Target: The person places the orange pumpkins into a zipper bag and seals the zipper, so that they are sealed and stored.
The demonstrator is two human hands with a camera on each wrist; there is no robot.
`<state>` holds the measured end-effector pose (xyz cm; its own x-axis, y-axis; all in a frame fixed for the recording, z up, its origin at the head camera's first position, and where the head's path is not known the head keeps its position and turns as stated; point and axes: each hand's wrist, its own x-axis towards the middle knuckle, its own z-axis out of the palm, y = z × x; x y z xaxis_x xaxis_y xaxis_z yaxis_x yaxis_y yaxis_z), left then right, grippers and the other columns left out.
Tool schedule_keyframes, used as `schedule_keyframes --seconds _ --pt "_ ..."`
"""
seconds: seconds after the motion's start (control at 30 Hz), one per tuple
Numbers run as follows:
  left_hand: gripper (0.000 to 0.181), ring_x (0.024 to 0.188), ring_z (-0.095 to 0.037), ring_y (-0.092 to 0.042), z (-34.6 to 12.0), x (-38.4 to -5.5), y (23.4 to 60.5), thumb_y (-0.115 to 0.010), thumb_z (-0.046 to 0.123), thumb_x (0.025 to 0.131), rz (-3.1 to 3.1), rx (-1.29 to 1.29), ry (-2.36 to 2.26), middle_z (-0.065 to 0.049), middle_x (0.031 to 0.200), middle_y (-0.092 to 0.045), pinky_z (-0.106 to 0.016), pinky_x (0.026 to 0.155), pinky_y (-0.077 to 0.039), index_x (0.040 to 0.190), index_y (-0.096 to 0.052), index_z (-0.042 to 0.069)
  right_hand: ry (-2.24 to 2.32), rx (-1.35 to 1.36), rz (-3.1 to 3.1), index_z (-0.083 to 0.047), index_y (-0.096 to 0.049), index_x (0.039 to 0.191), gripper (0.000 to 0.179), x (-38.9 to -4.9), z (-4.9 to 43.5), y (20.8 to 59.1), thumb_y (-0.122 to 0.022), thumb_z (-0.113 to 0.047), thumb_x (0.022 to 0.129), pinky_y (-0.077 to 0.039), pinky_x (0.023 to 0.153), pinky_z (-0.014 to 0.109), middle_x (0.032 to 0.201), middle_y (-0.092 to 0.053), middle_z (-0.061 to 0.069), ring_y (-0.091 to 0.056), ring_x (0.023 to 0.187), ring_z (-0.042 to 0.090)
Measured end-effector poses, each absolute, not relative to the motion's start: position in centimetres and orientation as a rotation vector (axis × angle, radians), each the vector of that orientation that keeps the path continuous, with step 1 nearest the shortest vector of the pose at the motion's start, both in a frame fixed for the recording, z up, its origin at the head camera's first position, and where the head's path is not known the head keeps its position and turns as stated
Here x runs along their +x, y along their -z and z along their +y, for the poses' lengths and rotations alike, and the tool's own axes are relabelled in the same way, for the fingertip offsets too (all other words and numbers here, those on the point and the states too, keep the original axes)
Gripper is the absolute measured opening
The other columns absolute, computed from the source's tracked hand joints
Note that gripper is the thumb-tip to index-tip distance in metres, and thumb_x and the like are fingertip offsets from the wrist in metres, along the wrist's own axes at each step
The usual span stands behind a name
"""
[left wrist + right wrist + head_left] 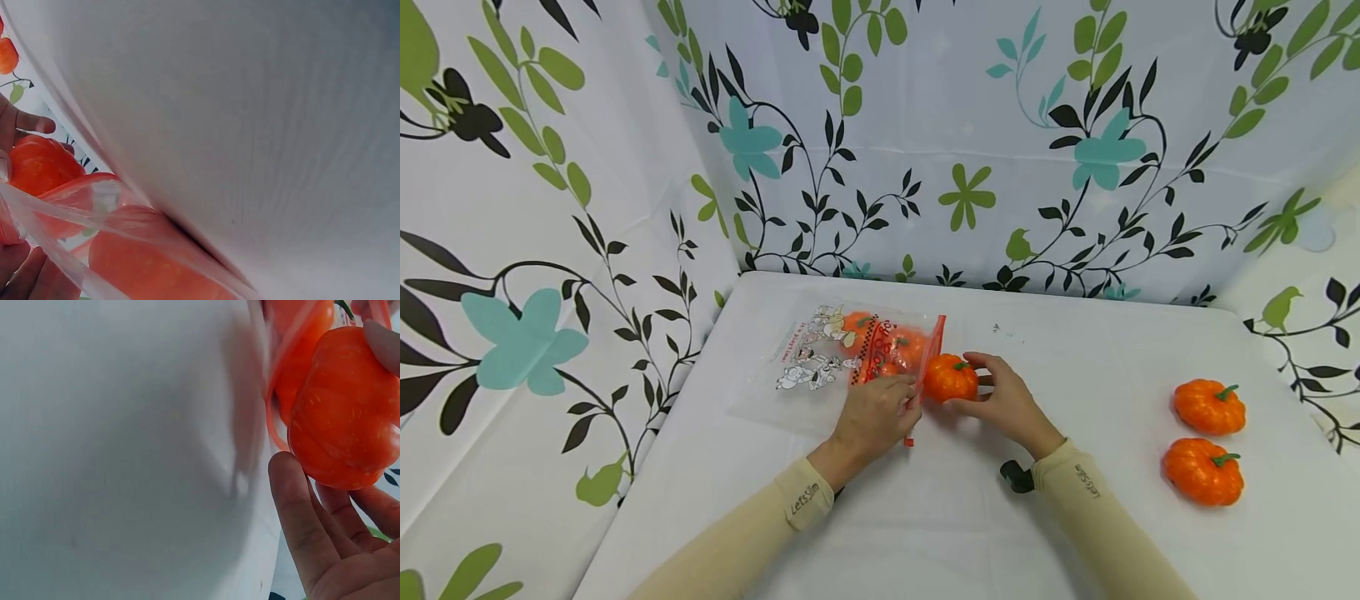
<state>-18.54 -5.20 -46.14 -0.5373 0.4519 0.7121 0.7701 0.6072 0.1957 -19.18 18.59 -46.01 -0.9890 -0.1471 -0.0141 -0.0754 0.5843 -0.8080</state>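
Observation:
A clear zip bag (808, 404) with a red zip edge and printed cartoon figures lies on the table, its mouth facing right. Several small orange pumpkins (906, 343) show through its plastic. My left hand (874, 417) pinches the bag's near edge by the mouth. Right at that opening, my right hand (1006, 407) grips another orange pumpkin (950, 378) with a green stem, thumb and fingers on its sides. In the right wrist view this pumpkin (347, 409) overlaps the red rim, with one more pumpkin behind it. The left wrist view shows a bagged pumpkin (147, 265) under the film.
Two more orange pumpkins (1210, 407) sit one in front of the other at the right of the white table (1112, 358). Behind and to the left hangs a leaf-patterned cloth (880, 167). A small dark object (1017, 477) is by the right wrist.

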Motion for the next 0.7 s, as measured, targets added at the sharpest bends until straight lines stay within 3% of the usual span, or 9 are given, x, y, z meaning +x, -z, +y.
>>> schedule_keyframes --seconds 0.4,0.7 --pt "0.007 0.088 -0.022 -0.075 -5.1 -18.2 45.8 -0.079 0.005 0.078 -2.255 -0.917 0.687 -0.013 0.100 -0.076 -0.028 0.069 -0.060 0.080 -0.073 0.004 1.400 -0.255 2.692 -0.016 -0.052 0.145 0.082 -19.4 16.7 46.6 -0.087 -0.043 0.076 -0.055 0.094 0.041 0.141 -0.050 0.010 -0.058 0.120 0.034" --pt "0.003 0.084 -0.022 -0.075 -5.2 -18.2 45.8 -0.075 0.004 0.079 -2.213 -0.932 0.726 -0.012 0.097 -0.076 -0.030 0.068 -0.060 0.079 -0.072 0.004 1.270 -0.325 2.787 -0.016 -0.053 0.148 0.086 -19.5 16.1 46.8 -0.086 -0.048 0.076 -0.055 0.081 0.035 0.125 -0.053 0.010 -0.060 0.105 0.026"
